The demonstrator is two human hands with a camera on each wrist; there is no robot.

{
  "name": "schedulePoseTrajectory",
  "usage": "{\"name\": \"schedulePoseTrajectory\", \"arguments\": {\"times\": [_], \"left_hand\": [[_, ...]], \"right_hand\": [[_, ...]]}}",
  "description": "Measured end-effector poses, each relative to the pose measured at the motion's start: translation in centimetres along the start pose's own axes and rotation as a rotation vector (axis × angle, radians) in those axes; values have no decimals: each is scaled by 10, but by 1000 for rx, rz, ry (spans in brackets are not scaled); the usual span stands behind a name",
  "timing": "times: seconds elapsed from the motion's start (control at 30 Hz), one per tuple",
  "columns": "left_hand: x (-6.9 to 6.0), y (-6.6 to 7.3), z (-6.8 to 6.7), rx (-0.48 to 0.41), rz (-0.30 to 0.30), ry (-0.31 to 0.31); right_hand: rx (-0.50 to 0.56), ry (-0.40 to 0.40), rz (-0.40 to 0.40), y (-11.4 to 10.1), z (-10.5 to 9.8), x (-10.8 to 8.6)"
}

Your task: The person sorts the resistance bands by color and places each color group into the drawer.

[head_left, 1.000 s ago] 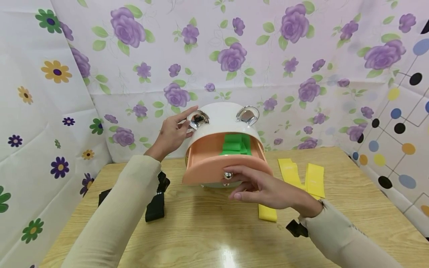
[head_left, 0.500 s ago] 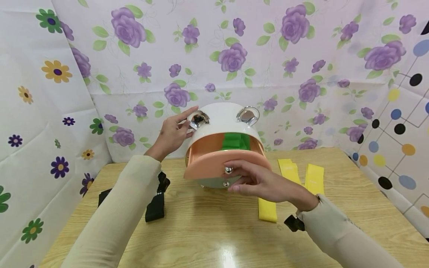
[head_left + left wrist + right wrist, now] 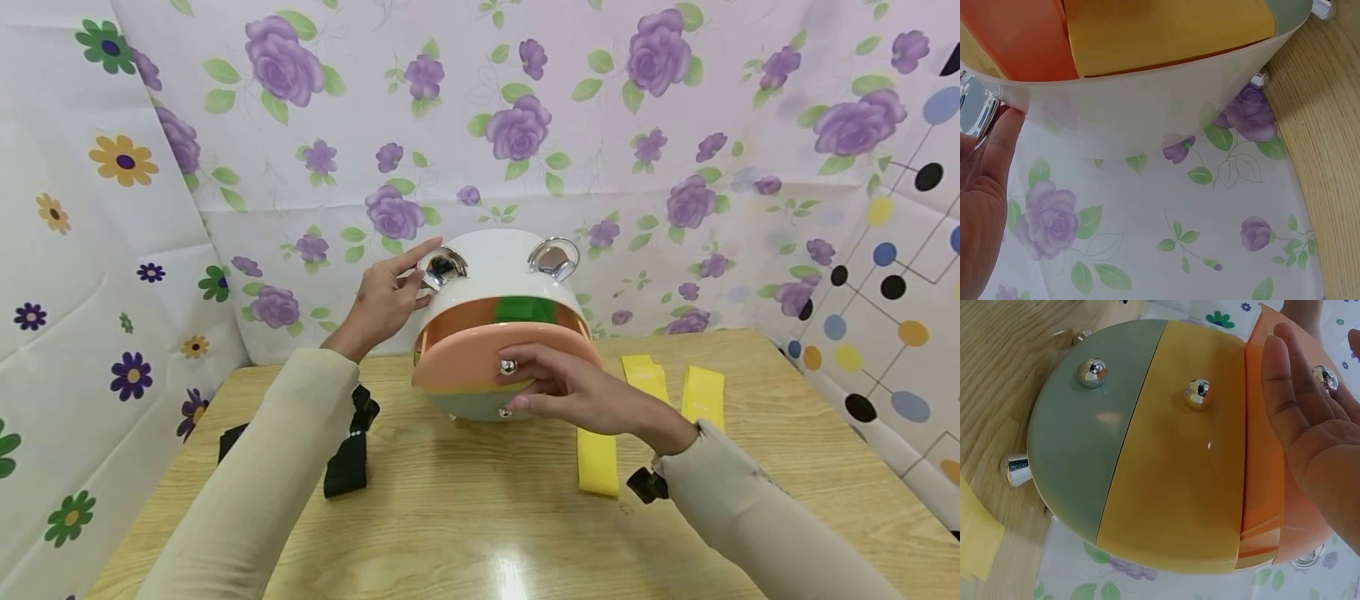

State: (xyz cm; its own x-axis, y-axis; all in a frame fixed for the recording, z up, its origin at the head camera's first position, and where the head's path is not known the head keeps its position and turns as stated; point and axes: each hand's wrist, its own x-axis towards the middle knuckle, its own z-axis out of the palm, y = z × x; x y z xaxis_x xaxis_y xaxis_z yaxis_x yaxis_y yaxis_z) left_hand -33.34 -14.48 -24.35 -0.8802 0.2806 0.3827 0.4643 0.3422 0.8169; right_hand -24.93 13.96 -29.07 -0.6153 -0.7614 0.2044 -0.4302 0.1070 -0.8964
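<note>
2 hands are at a rounded, glossy white plastic drawer box in the middle of the wood-grain table. The curved salmon-orange plastic drawer front, at the box's 6 o'clock, now sits further in than half a second ago; less of the folded green fabric band inside shows above its edge. I judge the closing well along but unfinished, since a gap remains. The right hand, at 4 o'clock, has its fingers extended around the round chrome knob; whether they pinch it I cannot tell. At 10 o'clock the left hand pinches the curved chrome eye-shaped fitting. Flat yellow fabric bands lie towards 4 o'clock, a black fabric band at 8. Only the right wrist view lays out the glossy yellow middle drawer and sage-green bottom drawer fully, both flush; only the head view shows the green band. The left wrist view adds the shell's smooth flank, hidden from the head view.
</note>
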Motion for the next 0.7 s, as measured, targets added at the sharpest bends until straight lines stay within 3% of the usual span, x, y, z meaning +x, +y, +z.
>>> {"name": "schedulePoseTrajectory", "arguments": {"times": [0.4, 0.7], "left_hand": [[0, -1, -1, 6, 1, -6], [0, -1, 0, 10, -1, -2]], "right_hand": [[-53, 33, -37, 7, -7, 10], [-44, 65, -5, 10, -10, 16]]}}
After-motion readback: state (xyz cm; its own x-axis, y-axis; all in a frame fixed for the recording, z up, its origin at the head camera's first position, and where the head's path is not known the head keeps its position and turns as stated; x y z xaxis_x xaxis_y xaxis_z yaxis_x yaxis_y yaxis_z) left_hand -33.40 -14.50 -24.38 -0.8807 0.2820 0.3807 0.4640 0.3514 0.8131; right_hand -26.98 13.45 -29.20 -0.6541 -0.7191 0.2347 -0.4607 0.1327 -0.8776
